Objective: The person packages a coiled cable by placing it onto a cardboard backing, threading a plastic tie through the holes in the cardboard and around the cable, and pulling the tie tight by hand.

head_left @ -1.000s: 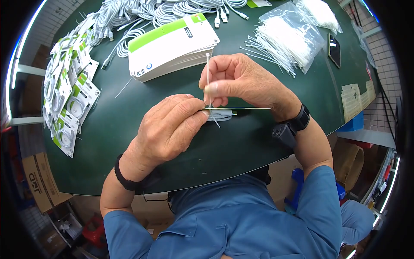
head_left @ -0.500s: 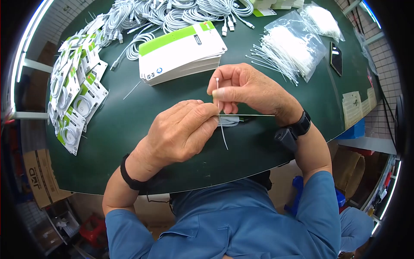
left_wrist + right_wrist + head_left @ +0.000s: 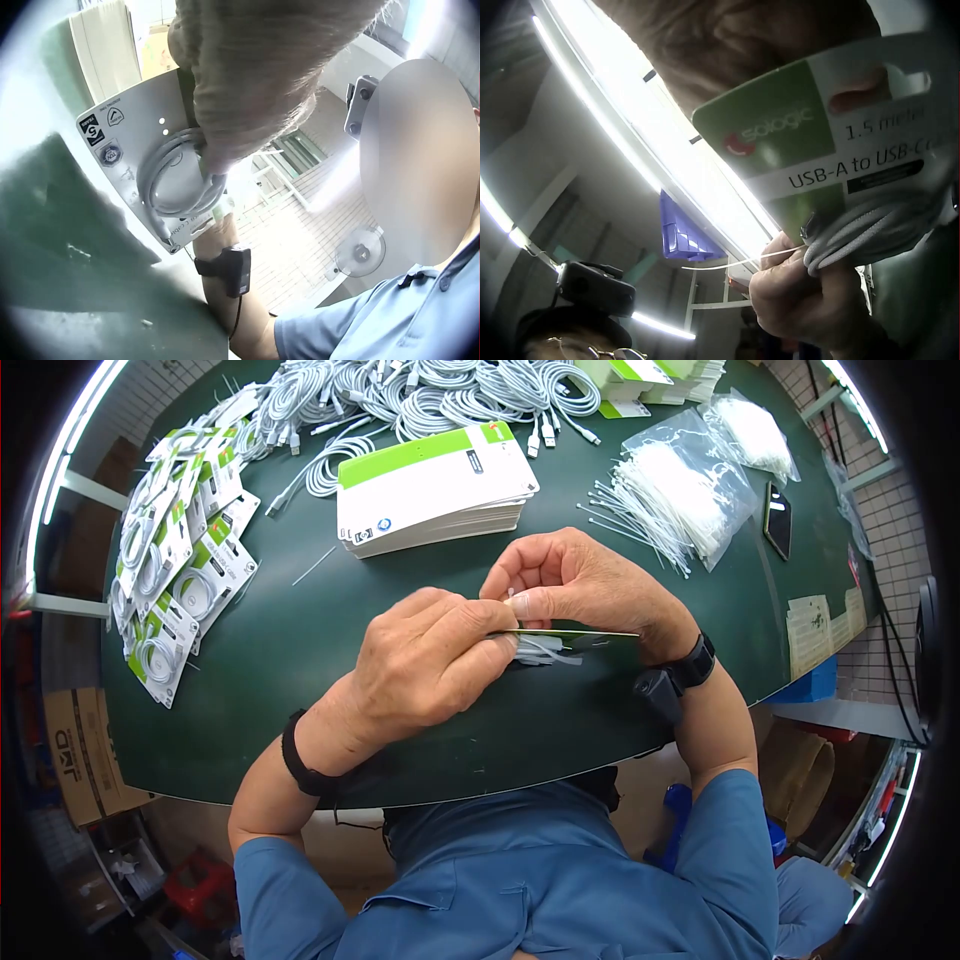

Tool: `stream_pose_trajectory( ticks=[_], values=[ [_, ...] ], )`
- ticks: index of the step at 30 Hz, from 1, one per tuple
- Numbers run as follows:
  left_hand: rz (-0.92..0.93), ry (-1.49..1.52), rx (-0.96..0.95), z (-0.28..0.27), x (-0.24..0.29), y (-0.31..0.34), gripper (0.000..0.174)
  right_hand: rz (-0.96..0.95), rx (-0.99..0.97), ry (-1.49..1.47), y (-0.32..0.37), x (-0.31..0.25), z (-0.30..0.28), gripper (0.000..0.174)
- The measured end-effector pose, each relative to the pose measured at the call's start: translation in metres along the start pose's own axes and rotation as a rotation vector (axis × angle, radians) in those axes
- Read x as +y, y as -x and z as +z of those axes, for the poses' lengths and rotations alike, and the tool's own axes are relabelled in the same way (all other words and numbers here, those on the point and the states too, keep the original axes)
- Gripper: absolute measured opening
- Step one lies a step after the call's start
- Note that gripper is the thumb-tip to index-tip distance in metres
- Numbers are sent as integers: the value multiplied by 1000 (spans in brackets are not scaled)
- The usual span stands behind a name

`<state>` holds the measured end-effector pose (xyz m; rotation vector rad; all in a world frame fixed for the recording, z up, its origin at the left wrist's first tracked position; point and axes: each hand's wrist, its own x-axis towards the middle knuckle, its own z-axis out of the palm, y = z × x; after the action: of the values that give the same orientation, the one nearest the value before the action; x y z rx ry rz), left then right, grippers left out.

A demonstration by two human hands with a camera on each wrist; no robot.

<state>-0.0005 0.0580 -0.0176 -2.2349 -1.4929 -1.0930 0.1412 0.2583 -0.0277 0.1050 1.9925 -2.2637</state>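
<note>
Just below the card stack (image 3: pixel 430 485), the left hand (image 3: pixel 430 660) grips 1 card (image 3: pixel 590 633) with its coiled cable (image 3: pixel 180 176); the right hand (image 3: pixel 575 580) apparently pinches the tie (image 3: pixel 735 260). Tie-fastening seems in hand; cinching needs a steady card.

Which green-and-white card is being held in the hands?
The single card held edge-on between left hand and right hand, white cable coiled against it. The others lie in the stack or among packed cards at left.

Green table (image 3: pixel 280 650): card stack (image 3: pixel 430 485); cables (image 3: pixel 450 390); ties (image 3: pixel 665 485)
</note>
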Motion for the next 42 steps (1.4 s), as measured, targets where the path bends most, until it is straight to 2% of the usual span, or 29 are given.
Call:
stream_pose_trajectory(
  ticks=[1, 3, 5, 7, 8, 9, 10, 12, 13, 16, 23, 25, 29, 32, 36, 42],
  values=[
    [-30, 6, -2, -1, 0, 0, 18, 6, 0, 5, 1, -3, 0, 21],
    [-66, 16, 4, -4, 1, -1, 17, 49, 135, 46, 5, -17, 2, 21],
    [-227, 50, -41, -9, 1, -1, 18, 82, 197, 78, 10, -24, -1, 21],
    [-317, 71, -47, -9, 0, 2, 19, -84, 431, 14, 21, -30, -14, 20],
    [-419, 150, -32, -7, -1, 4, 18, -170, 542, -16, 23, -34, -17, 20],
    [-521, 230, -17, -6, -2, 6, 18, -159, 531, -4, 22, -37, -15, 20],
    [-623, 312, -2, -4, -3, 7, 17, -317, 515, 269, 23, -39, -8, 21],
    [-684, 359, 11, -3, -6, 7, 16, -640, 449, 804, 24, -41, 7, 24],
    [-735, 406, 4, -4, -7, 6, 15, -635, 438, 805, 21, -39, 16, 24],
    [-798, 447, -5, -7, -8, 6, 13, -664, 384, 1365, 8, -30, 41, 31],
    [-778, 476, 29, -9, -9, 9, 12, -646, 411, 1222, 0, -17, 34, 30],
    [-791, 444, -27, -13, -8, 7, 13, -642, 401, 1209, 0, -18, 33, 29],
    [-768, 430, -25, -7, -8, 9, 14, -570, 391, 1075, 0, -22, 34, 23],
    [-774, 429, -49, -3, -5, 10, 14, -407, 490, 1035, 3, -24, 40, 17],
    [-808, 426, -127, -2, -3, 8, 15, -290, 478, 1093, 3, -26, 42, 15],
    [-876, 486, -181, 0, -4, 11, 15, -204, 454, 925, 4, -25, 45, 12]
  ],
)
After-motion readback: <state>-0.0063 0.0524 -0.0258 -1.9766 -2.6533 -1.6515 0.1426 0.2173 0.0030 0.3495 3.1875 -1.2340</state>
